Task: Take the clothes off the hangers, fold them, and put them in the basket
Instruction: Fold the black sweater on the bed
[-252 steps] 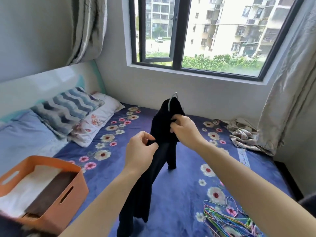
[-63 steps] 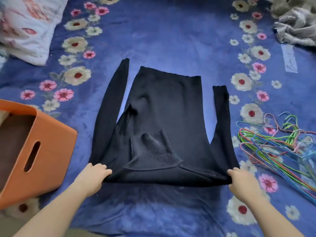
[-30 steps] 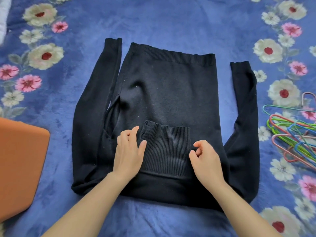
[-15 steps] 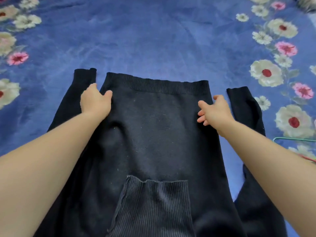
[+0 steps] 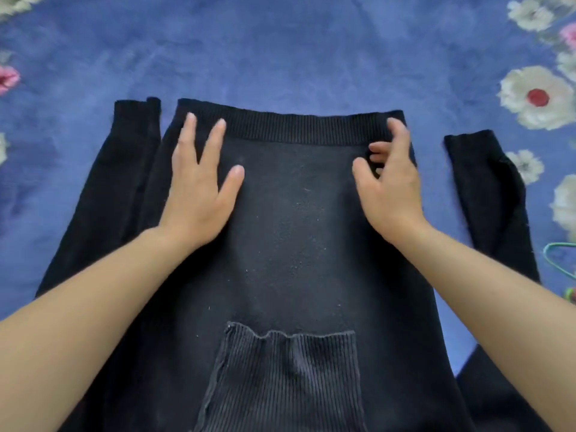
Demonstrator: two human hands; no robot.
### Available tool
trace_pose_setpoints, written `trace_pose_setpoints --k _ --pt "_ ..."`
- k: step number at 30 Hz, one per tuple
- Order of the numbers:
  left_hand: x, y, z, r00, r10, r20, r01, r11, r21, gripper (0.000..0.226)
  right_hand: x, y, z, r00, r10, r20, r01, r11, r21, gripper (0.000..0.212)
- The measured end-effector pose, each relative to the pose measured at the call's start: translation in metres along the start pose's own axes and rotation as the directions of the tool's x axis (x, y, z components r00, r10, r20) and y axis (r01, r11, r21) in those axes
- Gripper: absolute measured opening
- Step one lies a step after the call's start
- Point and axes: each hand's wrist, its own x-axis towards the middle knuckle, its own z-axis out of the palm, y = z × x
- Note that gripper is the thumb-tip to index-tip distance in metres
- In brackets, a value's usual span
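Fingers (image 5: 210, 145) of the left hand (image 5: 196, 188) are lying spread, flat below the hem (image 5: 296, 127); the right hand (image 5: 389, 191) is bending its fingers (image 5: 397, 135) loosely, gripping nothing; both are pressing the sweater (image 5: 296, 251), which is lying flat on open blanket (image 5: 280, 51), sleeves apart; they have been shifting inward from its side edges.

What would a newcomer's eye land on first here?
A black sweater lies spread flat across the middle of a blue flowered blanket, with its ribbed collar nearest the camera. Both hands are on it by the far hem: the left hand lies flat with fingers spread, and the right hand has its fingers bent.
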Motion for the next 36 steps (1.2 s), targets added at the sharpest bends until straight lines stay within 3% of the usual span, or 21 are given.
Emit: trace_pose_setpoints --k 2,4,9,11,13,15,17,20,21,23,25,28,31,33,34,36 --pt "-0.023 0.001 0.012 0.991 0.089 0.105 -0.106 0.979 0.172 0.064 -0.027 0.009 0.006 0.928 -0.280 0.245 0.352 0.876 -0.330 0.062" --pt "-0.034 -0.008 0.022 0.988 0.064 0.139 -0.105 0.942 0.318 0.064 -0.039 0.025 0.008 0.845 -0.311 0.434 0.517 0.679 -0.521 0.064" --pt "-0.021 0.002 0.035 0.984 -0.167 0.065 0.113 0.859 0.499 0.064 -0.006 0.049 -0.034 0.903 -0.233 0.361 0.428 0.555 -0.714 0.064" --pt "-0.020 0.016 0.037 0.965 -0.258 0.054 0.204 0.860 0.468 0.066 0.008 0.054 -0.067 0.951 -0.211 0.224 0.308 0.615 -0.726 0.057" --pt "-0.029 0.036 0.043 0.968 -0.245 0.052 0.206 0.896 0.394 0.065 0.013 0.057 -0.103 0.987 -0.161 0.014 0.125 0.702 -0.701 0.054" --pt "-0.051 0.071 0.058 0.991 -0.096 0.092 0.064 0.951 0.302 0.061 0.014 0.064 -0.134 0.996 0.019 -0.090 -0.079 0.671 -0.737 0.058" --pt "-0.082 0.109 0.077 0.972 0.072 0.222 -0.113 0.977 0.180 0.063 0.011 0.074 -0.149 0.962 0.255 -0.103 -0.245 0.626 -0.741 0.056" --pt "-0.120 0.152 0.103 0.888 0.163 0.430 -0.224 0.970 0.095 0.068 0.005 0.072 -0.157 0.932 0.345 -0.112 -0.355 0.805 -0.476 0.032" --pt "-0.124 0.162 0.108 0.881 0.142 0.451 -0.183 0.982 0.048 0.064 0.003 0.063 -0.159 0.934 0.320 -0.158 -0.356 0.853 -0.381 0.028" --pt "-0.118 0.178 0.103 0.882 0.033 0.469 0.046 0.987 -0.156 0.052 -0.003 0.039 -0.165 0.933 0.222 -0.283 -0.289 0.932 -0.220 0.028" --pt "-0.101 0.191 0.085 0.858 -0.083 0.507 0.311 0.870 -0.383 0.039 -0.009 0.011 -0.167 0.927 0.111 -0.357 -0.147 0.986 -0.076 0.031" --pt "-0.081 0.205 0.044 0.748 -0.123 0.653 0.636 0.416 -0.650 0.033 -0.018 -0.041 -0.166 0.911 0.032 -0.411 0.021 0.992 0.125 0.035" --pt "-0.075 0.204 0.017 0.730 0.053 0.682 0.667 0.165 -0.727 0.041 -0.023 -0.095 -0.147 0.934 -0.026 -0.357 0.142 0.943 0.302 0.032" --pt "-0.075 0.196 0.005 0.775 0.126 0.619 0.624 -0.002 -0.781 0.036 -0.022 -0.121 -0.129 0.987 -0.073 -0.143 0.127 0.902 0.412 0.025" --pt "-0.074 0.189 0.001 0.800 0.095 0.593 0.599 -0.075 -0.797 0.035 -0.022 -0.128 -0.119 0.997 -0.079 0.000 0.072 0.903 0.424 0.025" --pt "-0.077 0.166 0.002 0.802 -0.120 0.585 0.569 -0.147 -0.809 0.035 -0.024 -0.124 -0.106 0.985 -0.051 0.164 -0.006 0.945 0.328 0.038"
